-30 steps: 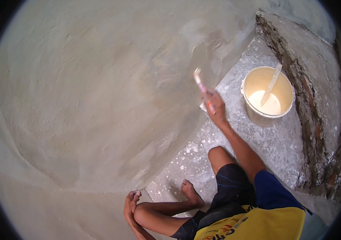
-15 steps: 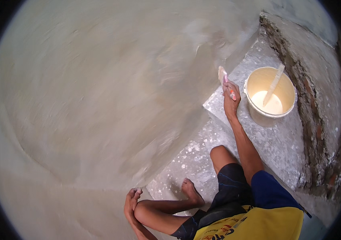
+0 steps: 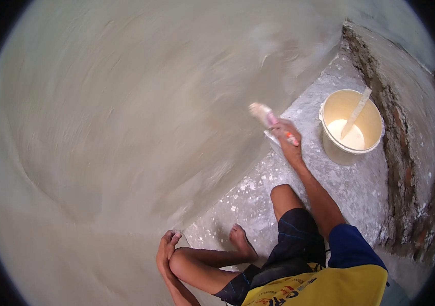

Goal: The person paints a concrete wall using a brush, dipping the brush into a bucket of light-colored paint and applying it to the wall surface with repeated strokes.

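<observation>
My right hand [image 3: 287, 136] is closed around the handle of a paintbrush [image 3: 264, 115], slightly blurred. Its pale bristles point up and left, close to the smooth grey-beige wall [image 3: 151, 127]; I cannot tell whether they touch it. To the right of this hand stands a whitish bucket [image 3: 341, 153] with cream-coloured paint [image 3: 347, 136] at the bottom. A flat, paint-coated stick [image 3: 356, 113] leans inside it. Beside my bent left knee, my left hand [image 3: 166, 247] has its fingers curled in; what they hold, if anything, is hidden.
Under the bucket is a grey ledge [image 3: 355, 188] splashed with white. My bare foot [image 3: 240, 238] rests on a lower, white-spotted surface [image 3: 227, 214]. Along the right runs a rough, broken edge [image 3: 401, 148] with brown and reddish material showing.
My right hand has moved the paintbrush left and down, away from the bucket and over the wall. My left hand stays by the knee. The whole view has shifted slightly.
</observation>
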{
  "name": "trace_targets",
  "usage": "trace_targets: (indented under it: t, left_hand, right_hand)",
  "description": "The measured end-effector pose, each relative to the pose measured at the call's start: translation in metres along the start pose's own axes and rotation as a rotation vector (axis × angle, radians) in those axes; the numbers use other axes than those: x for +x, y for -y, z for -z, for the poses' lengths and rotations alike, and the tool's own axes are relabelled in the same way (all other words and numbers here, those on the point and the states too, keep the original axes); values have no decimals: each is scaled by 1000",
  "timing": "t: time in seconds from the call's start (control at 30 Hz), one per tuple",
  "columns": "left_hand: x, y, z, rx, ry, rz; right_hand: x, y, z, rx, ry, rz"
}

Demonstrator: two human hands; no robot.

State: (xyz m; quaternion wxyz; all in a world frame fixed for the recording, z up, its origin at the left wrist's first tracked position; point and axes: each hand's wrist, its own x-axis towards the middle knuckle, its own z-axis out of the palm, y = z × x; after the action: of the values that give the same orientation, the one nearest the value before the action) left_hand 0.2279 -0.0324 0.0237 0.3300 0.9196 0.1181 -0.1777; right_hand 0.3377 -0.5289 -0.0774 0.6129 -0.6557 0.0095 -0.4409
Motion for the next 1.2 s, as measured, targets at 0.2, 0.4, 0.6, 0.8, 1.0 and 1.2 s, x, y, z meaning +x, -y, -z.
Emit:
trace_targets:
  t: [0.2,0.4,0.6,0.8,1.0,1.2]
  left_hand:
    - [-1,-2,4,25,32,-7]
    - [2,-7,0,17,41,-42]
    - [-7,-4,4,7,-8,-22]
    - [-9,-6,5,-6,4,-60]
    - [0,-21,-5,-129,14,-85]
    - [-18,-61,-26,194,-194,-523]
  right_hand:
    - [-19,14,-49,-155,-32,160]
    - [-74,61,-117,-49,353,353]
    - [-5,46,-59,89,154,59]
    - [7,57,-44,-232,-113,162]
    - [-54,93,-90,77,345,173]
    - [-58,100,-72,316,308,-352]
